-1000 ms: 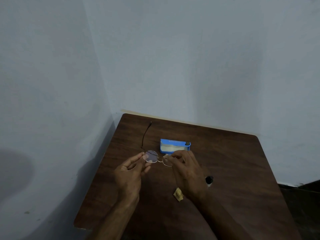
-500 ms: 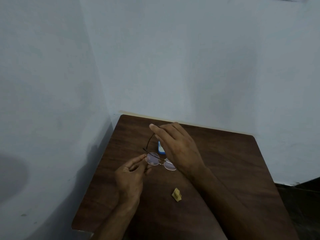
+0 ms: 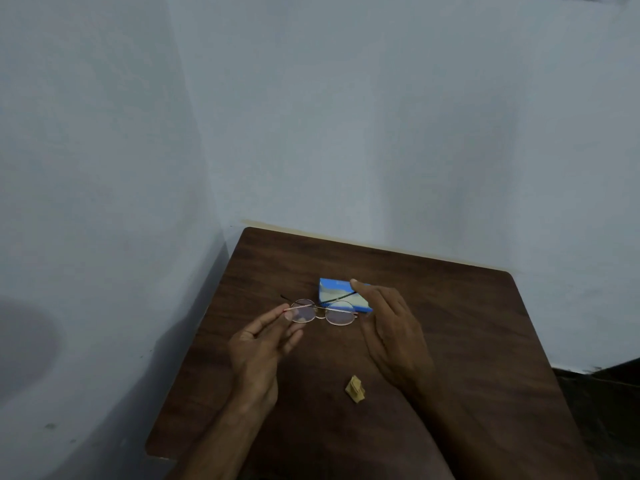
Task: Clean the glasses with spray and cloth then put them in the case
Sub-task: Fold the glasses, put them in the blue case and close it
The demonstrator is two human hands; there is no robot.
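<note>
Thin round-lens glasses [image 3: 335, 317] hover just above the brown table [image 3: 467, 323], in front of the blue case [image 3: 329, 288]. My left hand [image 3: 263, 344] pinches the left lens rim between thumb and fingers. My right hand [image 3: 391, 327] is at the right end of the frame, with the index fingertip on the tip of a dark temple arm that lies slanted across the case and the thumb by the right rim. The other temple is folded flat along the top of the lenses. A small folded yellow cloth [image 3: 355, 394] lies on the table between my forearms. No spray bottle is visible.
The table sits in a corner, with pale walls [image 3: 381, 133] close along its left and far edges. Its right edge drops to a dark floor [image 3: 606, 393].
My right hand has swung the temple arm that pointed away from me inward over the case and pulled back to the frame's right end. The small black-capped object seen one second ago is out of sight.
</note>
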